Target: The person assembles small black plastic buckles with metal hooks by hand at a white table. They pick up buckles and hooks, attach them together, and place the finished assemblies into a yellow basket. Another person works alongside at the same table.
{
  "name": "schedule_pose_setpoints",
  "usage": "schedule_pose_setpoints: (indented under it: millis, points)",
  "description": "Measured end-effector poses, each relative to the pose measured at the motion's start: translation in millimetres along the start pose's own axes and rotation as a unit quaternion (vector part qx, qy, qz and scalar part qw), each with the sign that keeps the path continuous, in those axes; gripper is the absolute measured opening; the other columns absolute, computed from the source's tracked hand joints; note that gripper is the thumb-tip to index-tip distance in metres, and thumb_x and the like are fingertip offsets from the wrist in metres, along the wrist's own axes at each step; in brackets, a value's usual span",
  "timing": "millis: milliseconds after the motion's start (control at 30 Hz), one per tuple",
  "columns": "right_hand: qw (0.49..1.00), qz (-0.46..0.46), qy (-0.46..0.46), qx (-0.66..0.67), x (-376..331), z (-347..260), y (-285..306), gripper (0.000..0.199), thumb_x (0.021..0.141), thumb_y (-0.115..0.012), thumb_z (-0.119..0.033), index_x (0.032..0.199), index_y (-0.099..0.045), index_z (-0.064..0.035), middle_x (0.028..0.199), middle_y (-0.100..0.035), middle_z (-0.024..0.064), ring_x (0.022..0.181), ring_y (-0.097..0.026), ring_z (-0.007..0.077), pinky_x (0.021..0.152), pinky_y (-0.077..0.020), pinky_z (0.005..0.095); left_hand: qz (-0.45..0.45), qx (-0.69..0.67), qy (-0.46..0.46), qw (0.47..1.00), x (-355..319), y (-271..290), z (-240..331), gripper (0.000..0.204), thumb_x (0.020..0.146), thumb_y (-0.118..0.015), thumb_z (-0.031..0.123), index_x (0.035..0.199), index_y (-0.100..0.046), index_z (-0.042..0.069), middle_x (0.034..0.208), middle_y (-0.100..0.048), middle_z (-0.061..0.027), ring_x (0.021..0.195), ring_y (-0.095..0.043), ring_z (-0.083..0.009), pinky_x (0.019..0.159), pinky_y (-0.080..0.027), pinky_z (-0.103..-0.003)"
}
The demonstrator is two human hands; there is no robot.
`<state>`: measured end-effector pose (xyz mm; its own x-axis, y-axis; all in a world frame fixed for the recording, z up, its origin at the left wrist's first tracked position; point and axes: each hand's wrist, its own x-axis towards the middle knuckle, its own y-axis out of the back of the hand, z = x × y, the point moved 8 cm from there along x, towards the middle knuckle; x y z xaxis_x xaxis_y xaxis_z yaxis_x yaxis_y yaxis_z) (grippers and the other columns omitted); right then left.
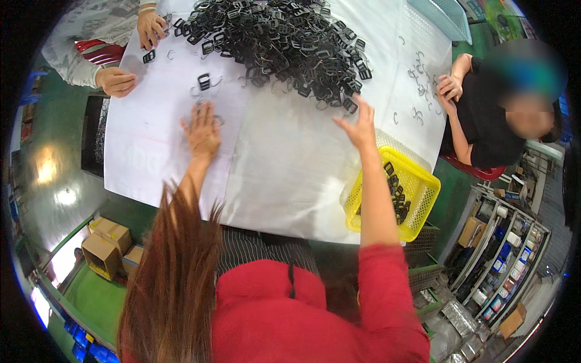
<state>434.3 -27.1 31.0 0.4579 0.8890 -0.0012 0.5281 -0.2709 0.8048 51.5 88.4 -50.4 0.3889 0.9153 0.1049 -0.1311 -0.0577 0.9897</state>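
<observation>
My left hand (203, 134) lies with fingers spread on the white-covered table, next to thin curved metal hooks. Just beyond its fingertips is a single black plastic buckle (204, 81) with a hook by it. At the near right edge of a big heap of black buckles (260, 45), my right hand (358, 126) reaches out, thumb and fingers apart. One buckle (350, 105) sits right at those fingers; no buckle shows in the grasp. Beneath my right forearm stands a yellow plastic basket (428, 202) with several black buckles (397, 196) in it.
Across the left corner, a co-worker's hands (118, 81) rest near a loose buckle (149, 56). On the right, another person's hands (449, 89) are beside scattered metal hooks (417, 75). A light blue basket (445, 18) stands at the far right of the table (290, 181).
</observation>
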Motion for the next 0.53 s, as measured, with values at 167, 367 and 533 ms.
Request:
schedule_pose_setpoints:
  millis: [167, 367, 533]
  points:
    - [0.988, -0.047, -0.145, 0.019, 100, 11, -39, 0.112, 0.049, -0.076, -0.063, 0.138, -0.03, -0.0158, 0.139, -0.025, 0.0247, 0.129, -0.025, 0.0393, 0.104, -0.0287, 0.0463, 0.038, -0.069, 0.015, 0.997, -7, 20, -19, 0.05, 0.087, -0.043, 0.019, 0.137, -0.035, 0.017, 0.141, -0.034, -0.0028, 0.135, -0.023, -0.0251, 0.109, -0.008, -0.052]
    - [0.995, 0.003, -0.079, -0.066, 61, -89, -98, 0.061, 0.056, -0.08, -0.03, 0.112, -0.055, -0.022, 0.121, -0.042, 0.0093, 0.116, -0.039, 0.0336, 0.085, -0.045, 0.0496, 0.086, -0.142, 0.027, 0.986, -12, 27, -24, 0.054, 0.085, -0.047, 0.018, 0.137, -0.031, 0.015, 0.142, -0.03, -0.0067, 0.134, -0.021, -0.0295, 0.109, -0.01, -0.051]
    - [0.983, -0.161, -0.05, 0.067, 15, -106, -121, 0.048, 0.061, -0.075, -0.016, 0.106, -0.06, -0.0207, 0.112, -0.049, 0.009, 0.107, -0.05, 0.0301, 0.087, -0.0453, 0.0389, 0.078, -0.162, 0.026, 0.983, -13, 22, -30, 0.056, 0.085, -0.049, 0.02, 0.137, -0.029, 0.018, 0.143, -0.028, -0.0079, 0.135, -0.018, -0.0317, 0.109, -0.009, -0.052]
